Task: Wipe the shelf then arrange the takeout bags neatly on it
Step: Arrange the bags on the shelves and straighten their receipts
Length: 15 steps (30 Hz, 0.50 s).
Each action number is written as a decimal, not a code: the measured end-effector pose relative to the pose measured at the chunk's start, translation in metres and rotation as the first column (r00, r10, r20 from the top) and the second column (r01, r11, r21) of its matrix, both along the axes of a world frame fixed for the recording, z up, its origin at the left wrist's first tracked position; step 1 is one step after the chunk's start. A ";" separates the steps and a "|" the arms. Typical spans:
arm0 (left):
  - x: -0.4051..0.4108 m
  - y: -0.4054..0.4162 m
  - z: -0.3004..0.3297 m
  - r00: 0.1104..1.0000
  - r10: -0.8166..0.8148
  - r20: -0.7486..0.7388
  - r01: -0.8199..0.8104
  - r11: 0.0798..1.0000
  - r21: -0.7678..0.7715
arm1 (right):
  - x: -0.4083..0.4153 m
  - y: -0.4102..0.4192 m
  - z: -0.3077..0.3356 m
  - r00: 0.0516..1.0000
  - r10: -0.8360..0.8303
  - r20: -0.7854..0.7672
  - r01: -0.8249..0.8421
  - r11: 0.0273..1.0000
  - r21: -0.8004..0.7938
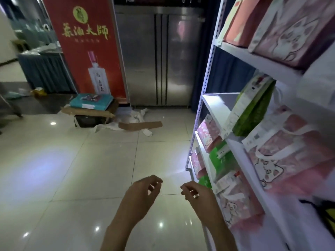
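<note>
The floor [90, 160] is glossy pale tile, reflecting ceiling lights. A white metal shelf [241, 153] with several tiers runs along the right side of the room. Takeout bags [282, 156], pink with a cat drawing and green ones among them, lie and lean on its tiers, some overhanging the front edge. At the far end stands a stainless steel cabinet [159, 57], with a red banner [87, 46] showing a bottle just to its left. Below the banner, flattened cardboard [139, 126], a teal box [91, 100] and crumpled white paper [139, 115] litter the floor. A draped table [43, 73] sits far left. The left hand [145, 192] and right hand [196, 193] hover above the floor beside the shelf, fingers loosely curled, holding nothing.
</note>
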<state>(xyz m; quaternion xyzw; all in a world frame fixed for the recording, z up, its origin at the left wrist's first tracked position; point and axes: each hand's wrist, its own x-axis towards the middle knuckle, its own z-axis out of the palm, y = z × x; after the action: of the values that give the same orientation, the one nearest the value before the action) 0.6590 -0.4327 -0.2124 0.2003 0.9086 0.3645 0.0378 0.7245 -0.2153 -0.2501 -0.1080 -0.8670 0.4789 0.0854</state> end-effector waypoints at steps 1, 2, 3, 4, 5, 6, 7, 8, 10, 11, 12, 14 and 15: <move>-0.012 0.006 0.000 1.000 -0.030 0.001 0.030 1.000 0.006 | -0.002 0.004 -0.002 0.999 -0.036 0.010 0.036 0.999 0.001; -0.024 0.011 0.000 0.998 -0.060 0.001 0.060 0.998 0.013 | -0.005 0.008 -0.003 0.997 -0.080 0.020 0.080 0.997 -0.002; -0.037 0.017 -0.001 0.996 -0.091 0.006 0.091 0.996 0.025 | -0.008 0.011 -0.005 0.992 -0.125 0.030 0.125 0.992 -0.003; -0.049 0.022 -0.001 0.993 -0.121 0.012 0.121 0.992 0.044 | -0.012 0.013 -0.006 0.985 -0.169 0.045 0.169 0.986 0.003; -0.061 0.026 -0.002 0.988 -0.151 0.018 0.150 0.987 0.063 | -0.016 0.014 -0.007 0.976 -0.208 0.058 0.207 0.978 0.016; -0.072 0.029 -0.003 0.984 -0.179 0.026 0.176 0.981 0.075 | -0.022 0.013 -0.008 0.966 -0.246 0.077 0.244 0.969 0.035; -0.085 0.032 -0.004 0.978 -0.205 0.036 0.201 0.976 0.084 | -0.029 0.012 -0.009 0.955 -0.283 0.095 0.279 0.959 0.050; -0.098 0.033 -0.004 0.973 -0.227 0.044 0.222 0.971 0.088 | -0.038 0.009 -0.009 0.939 -0.326 0.109 0.321 0.945 0.066; -0.128 0.030 -0.007 0.964 -0.259 0.054 0.253 0.963 0.096 | -0.059 -0.002 -0.004 0.911 -0.398 0.105 0.389 0.916 0.095; -0.144 0.026 -0.009 0.960 -0.273 0.060 0.266 0.958 0.103 | -0.071 -0.007 -0.002 0.901 -0.423 0.099 0.412 0.904 0.116; -0.162 0.021 -0.009 0.953 -0.294 0.070 0.286 0.952 0.106 | -0.084 -0.014 0.001 0.890 -0.444 0.106 0.429 0.893 0.136; -0.197 0.010 -0.006 0.940 -0.330 0.086 0.320 0.941 0.115 | -0.107 -0.027 0.007 0.871 -0.476 0.122 0.452 0.873 0.184; -0.213 0.005 -0.005 0.936 -0.340 0.089 0.328 0.936 0.126 | -0.118 -0.033 0.013 0.865 -0.484 0.131 0.457 0.869 0.191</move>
<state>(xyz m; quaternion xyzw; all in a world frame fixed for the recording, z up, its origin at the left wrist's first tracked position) 0.4458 -0.4280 -0.2174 0.3333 0.8367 0.4121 0.1380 0.6067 -0.2485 -0.2375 -0.3512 -0.8526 0.3637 0.1317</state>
